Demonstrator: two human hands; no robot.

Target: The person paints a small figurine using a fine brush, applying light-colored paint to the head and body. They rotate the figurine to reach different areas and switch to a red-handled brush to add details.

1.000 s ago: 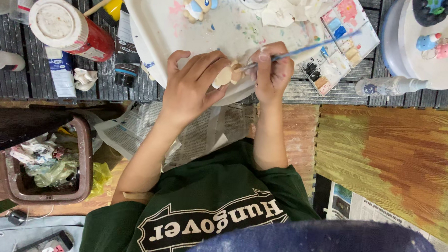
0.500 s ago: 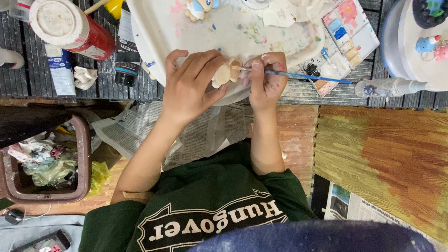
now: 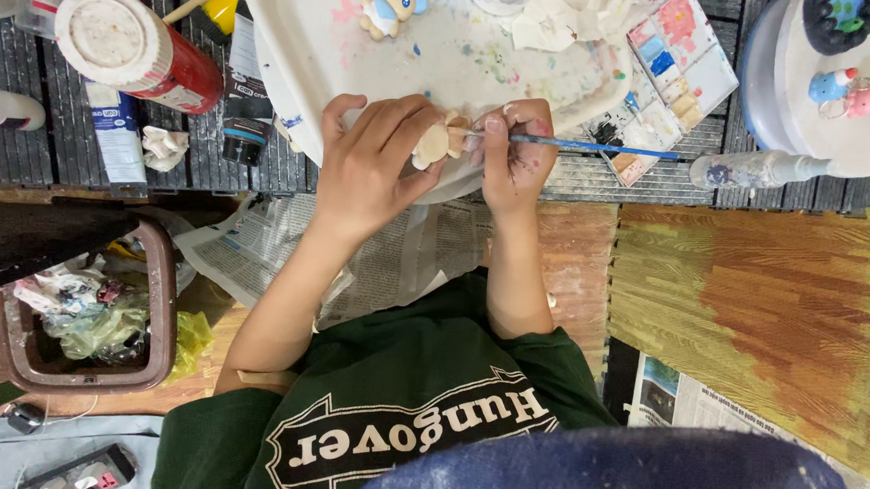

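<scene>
— What has the left hand got?

— A small tan clay figurine, pinched between thumb and fingers, which are closed around it. It is held up at the near rim of the white plastic tray, just over the edge of the dark slatted counter.

— And the right hand?

— Its fingers are closed on a thin blue-handled paintbrush. The handle runs out to the right, nearly level, and the tip end meets the figurine. The two hands are almost touching.

— What lies around them?

— On the tray, a painted blue-and-cream figurine near the far edge, with smears of paint across the bare surface. To the right, a white paint palette with coloured wells, tilted, and beyond it a small clear bottle lying on its side. Left of the tray, a red cylindrical can with a white lid. Below the counter, newspaper sheets and a brown bin full of scraps.
</scene>
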